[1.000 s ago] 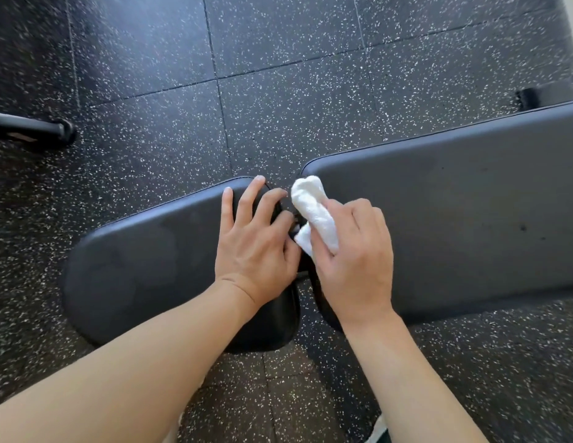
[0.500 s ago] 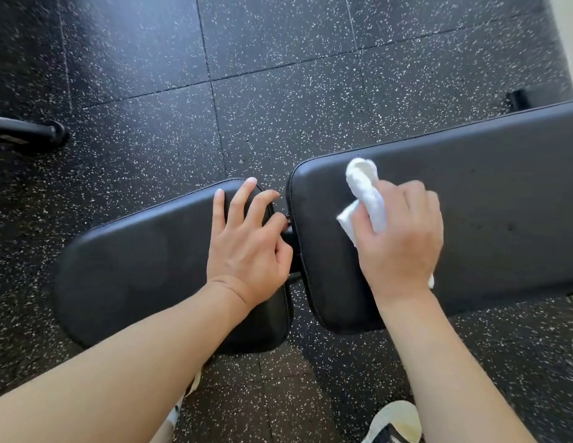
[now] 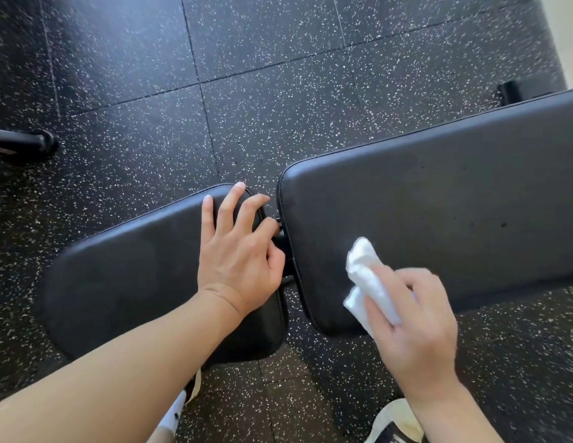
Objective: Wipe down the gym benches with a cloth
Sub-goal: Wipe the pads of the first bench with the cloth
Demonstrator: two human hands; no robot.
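Gripping cloth (image 3: 368,282), right hand (image 3: 416,330) pressed it on near-left corner of back pad (image 3: 454,212); pad's long axis ran right and far, unwiped. Left hand (image 3: 237,251) rested flat, fingers spread, on seat pad (image 3: 125,270).

The gym bench shows two black padded sections set end to end with a narrow gap between them. The seat pad (image 3: 128,276) lies at the left, short, with rounded corners and a smooth matte skin. The back pad (image 3: 438,212) is longer and runs off the right edge of the view, its near end rounded, with a piped seam along the rim. A white cloth (image 3: 366,284), crumpled into a wad, presses on the back pad near its front edge, close to the rounded end.
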